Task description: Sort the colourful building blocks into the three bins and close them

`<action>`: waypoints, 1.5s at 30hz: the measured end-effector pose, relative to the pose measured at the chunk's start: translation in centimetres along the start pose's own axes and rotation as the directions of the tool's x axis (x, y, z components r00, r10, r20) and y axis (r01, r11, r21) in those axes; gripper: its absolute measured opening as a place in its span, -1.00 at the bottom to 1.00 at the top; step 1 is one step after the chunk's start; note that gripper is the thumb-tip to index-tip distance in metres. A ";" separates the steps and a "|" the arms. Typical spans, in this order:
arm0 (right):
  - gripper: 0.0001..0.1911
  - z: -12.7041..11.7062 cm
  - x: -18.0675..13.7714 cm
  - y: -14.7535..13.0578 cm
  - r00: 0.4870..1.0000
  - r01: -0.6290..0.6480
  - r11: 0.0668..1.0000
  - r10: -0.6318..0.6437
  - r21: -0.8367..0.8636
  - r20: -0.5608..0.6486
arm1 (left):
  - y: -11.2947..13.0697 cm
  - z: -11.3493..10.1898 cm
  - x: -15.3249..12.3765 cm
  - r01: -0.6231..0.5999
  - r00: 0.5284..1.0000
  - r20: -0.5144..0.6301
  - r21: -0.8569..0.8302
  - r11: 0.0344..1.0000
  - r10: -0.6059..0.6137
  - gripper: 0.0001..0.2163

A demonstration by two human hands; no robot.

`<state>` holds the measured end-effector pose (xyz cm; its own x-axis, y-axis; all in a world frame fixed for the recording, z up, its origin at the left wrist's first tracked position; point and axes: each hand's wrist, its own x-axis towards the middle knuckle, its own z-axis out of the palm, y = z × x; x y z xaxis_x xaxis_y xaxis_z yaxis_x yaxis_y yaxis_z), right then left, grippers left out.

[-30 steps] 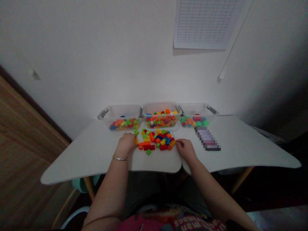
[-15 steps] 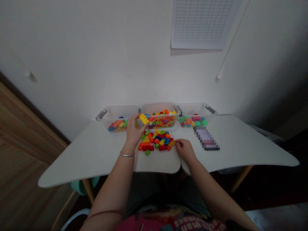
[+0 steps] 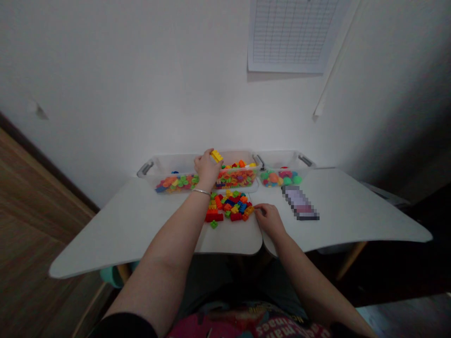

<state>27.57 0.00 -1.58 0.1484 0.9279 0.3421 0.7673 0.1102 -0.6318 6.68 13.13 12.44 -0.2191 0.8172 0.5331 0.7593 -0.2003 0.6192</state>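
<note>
My left hand [image 3: 207,170] is closed on a yellow building block [image 3: 216,156], pinched between thumb and fingers. It is raised over the front of the middle clear bin [image 3: 234,157], which holds many small coloured blocks. On the white table lies a loose pile of building blocks [image 3: 233,204] in red, orange, yellow, green and blue. At the pile's right edge, my right hand [image 3: 269,219] rests on the table with its fingers drawn together. Its fingertips touch or nearly touch an orange-yellow block [image 3: 249,211]; whether they grip it is unclear.
A left clear bin [image 3: 162,162] holds coloured pieces, and a right clear bin [image 3: 282,158] holds rounder ones. Right of my right hand lies a phone [image 3: 300,203], its screen pixelated. The white table [image 3: 116,230] stands against a wall carrying a printed sheet [image 3: 287,37].
My left hand has moved forward and up with the yellow block, from above the pile to the middle bin. My right hand has stayed at the pile's edge. The view has shifted slightly.
</note>
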 end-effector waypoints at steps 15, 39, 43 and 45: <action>-0.74 0.0 0.0 -0.1 1.000 -0.003 1.000 0.003 0.007 0.006 | -0.1 0.1 -0.6 0.091 0.994 0.043 0.153 0.984 -0.099 -0.33; -0.72 0.4 0.1 0.1 1.000 0.000 1.000 0.001 -0.025 0.026 | -8.6 -5.6 -6.1 -0.152 0.943 0.331 0.442 0.884 -0.004 -0.65; -0.72 0.4 0.0 -0.1 1.000 0.005 1.000 -0.004 -0.027 0.024 | -9.2 -5.5 -6.8 -0.200 0.918 0.395 0.527 0.826 -0.030 -0.59; -0.72 0.4 0.1 0.0 1.000 0.004 1.000 -0.004 -0.023 0.024 | -9.6 -5.3 -6.9 -0.196 0.908 0.414 0.543 0.816 -0.058 -0.58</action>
<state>27.33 0.20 -1.81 0.1309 0.9357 0.3278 0.7820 0.1058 -0.6143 -2.28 6.52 5.85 0.0106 0.9777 0.2096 0.9957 -0.0297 0.0879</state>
